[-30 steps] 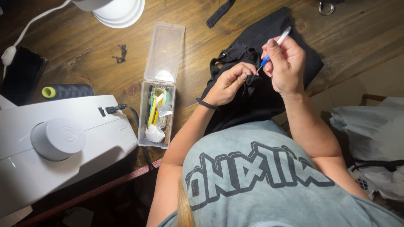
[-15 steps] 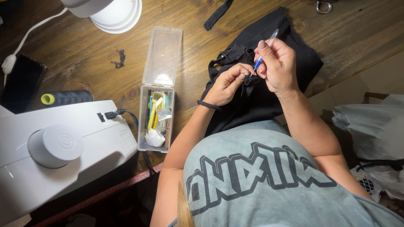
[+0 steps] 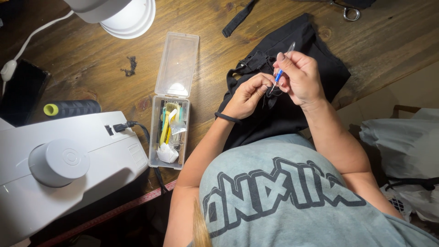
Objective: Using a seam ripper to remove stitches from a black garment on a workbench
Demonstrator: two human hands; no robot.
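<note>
A: Head view, item one: your hands?

B: Your right hand [image 3: 299,77] pinches a blue-handled seam ripper [image 3: 281,71]; your left hand [image 3: 247,93] is closed on a fold of the black garment [image 3: 292,45], which lies on the wooden table [image 3: 91,77], right of centre.

A: Nearby items?

B: Open clear plastic case [image 3: 173,119] just left of your left arm; white sewing machine [image 3: 64,160] near left; black thread spool [image 3: 72,108] beyond it.

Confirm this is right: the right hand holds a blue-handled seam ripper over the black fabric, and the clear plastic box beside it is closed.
Not quite. The head view shows the clear plastic box open, lid folded back. The right hand does hold the blue-handled seam ripper over the black fabric.
</note>
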